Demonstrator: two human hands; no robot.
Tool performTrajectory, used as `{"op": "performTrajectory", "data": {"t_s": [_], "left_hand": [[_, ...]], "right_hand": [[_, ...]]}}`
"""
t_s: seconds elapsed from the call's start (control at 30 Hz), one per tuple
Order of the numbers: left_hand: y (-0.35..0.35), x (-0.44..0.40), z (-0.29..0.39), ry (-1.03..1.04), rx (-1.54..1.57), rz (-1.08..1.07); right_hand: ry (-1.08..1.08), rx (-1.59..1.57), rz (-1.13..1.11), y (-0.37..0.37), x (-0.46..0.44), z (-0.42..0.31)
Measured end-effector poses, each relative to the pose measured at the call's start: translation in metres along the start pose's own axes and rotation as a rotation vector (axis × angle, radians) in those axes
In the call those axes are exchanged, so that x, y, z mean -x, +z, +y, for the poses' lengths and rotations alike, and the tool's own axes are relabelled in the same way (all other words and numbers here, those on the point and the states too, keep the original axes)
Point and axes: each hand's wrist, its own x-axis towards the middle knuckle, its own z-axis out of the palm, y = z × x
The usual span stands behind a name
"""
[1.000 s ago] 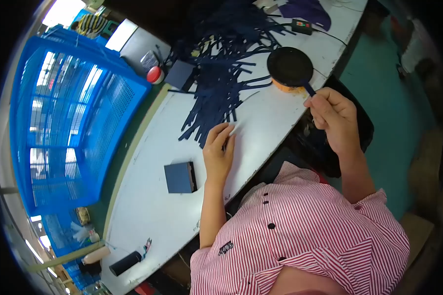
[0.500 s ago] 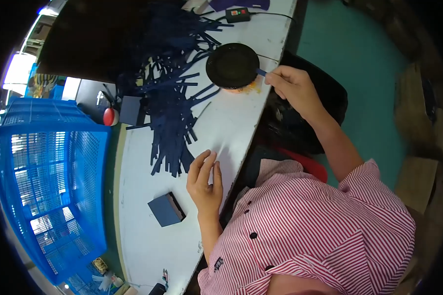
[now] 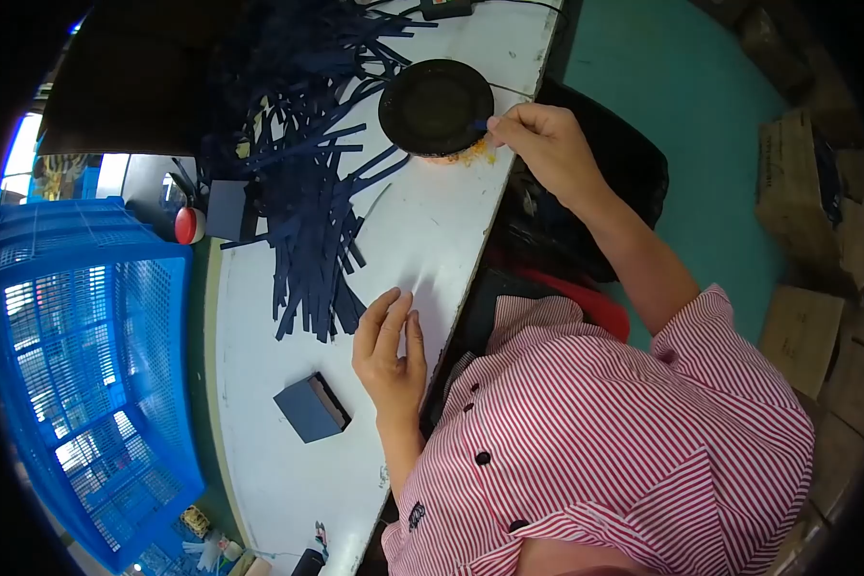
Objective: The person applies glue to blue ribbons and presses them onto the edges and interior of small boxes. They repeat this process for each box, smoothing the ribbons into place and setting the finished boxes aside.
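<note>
My right hand (image 3: 545, 152) pinches a short dark blue strip (image 3: 478, 125) over the right rim of a round black plate (image 3: 436, 108), which sits on an orange-stained base. Over the white table (image 3: 413, 240), my left hand (image 3: 391, 350) has its fingers apart and holds nothing. Just beyond it lies a heap of dark blue strips (image 3: 312, 240). A small dark blue box (image 3: 312, 408) rests on the table to the left of my left hand.
A large blue plastic crate (image 3: 96, 355) stands at the left. Near it are a red-lidded jar (image 3: 189, 226) and another dark box (image 3: 228, 209). A corded black controller (image 3: 446, 8) is at the top. Cardboard boxes (image 3: 802, 336) stand at the right.
The view has swung, shifting the table and crate. The strip in my right hand has come over the black plate. My left hand has moved away from the heap's ends, its fingers spread.
</note>
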Motion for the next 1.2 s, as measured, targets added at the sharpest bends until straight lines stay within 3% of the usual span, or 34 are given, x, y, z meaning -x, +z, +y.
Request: {"op": "performTrajectory", "data": {"t_s": [0.4, 0.63, 0.77, 0.97, 1.0, 1.2], "left_hand": [[-0.008, 0.004, -0.005, -0.061, -0.009, 0.016], [-0.050, 0.021, -0.026, 0.035, -0.421, 0.107], [-0.097, 0.046, -0.047, -0.141, -0.450, 0.150], [-0.147, 0.063, -0.060, -0.274, -0.411, -0.054], [-0.152, 0.065, -0.064, -0.345, -0.448, -0.170], [-0.147, 0.062, -0.063, -0.435, -0.523, -0.417]], "right_hand": [[-0.060, 0.076, 0.054, 0.009, -0.004, 0.011], [-0.047, 0.065, 0.035, 0.004, -0.004, 0.016], [-0.144, 0.006, 0.065, 0.002, -0.002, 0.009], [-0.057, 0.047, 0.016, 0.002, 0.000, -0.005], [-0.041, 0.043, 0.014, 0.005, -0.001, -0.002], [-0.013, 0.033, 0.030, 0.004, 0.002, 0.009]]}}
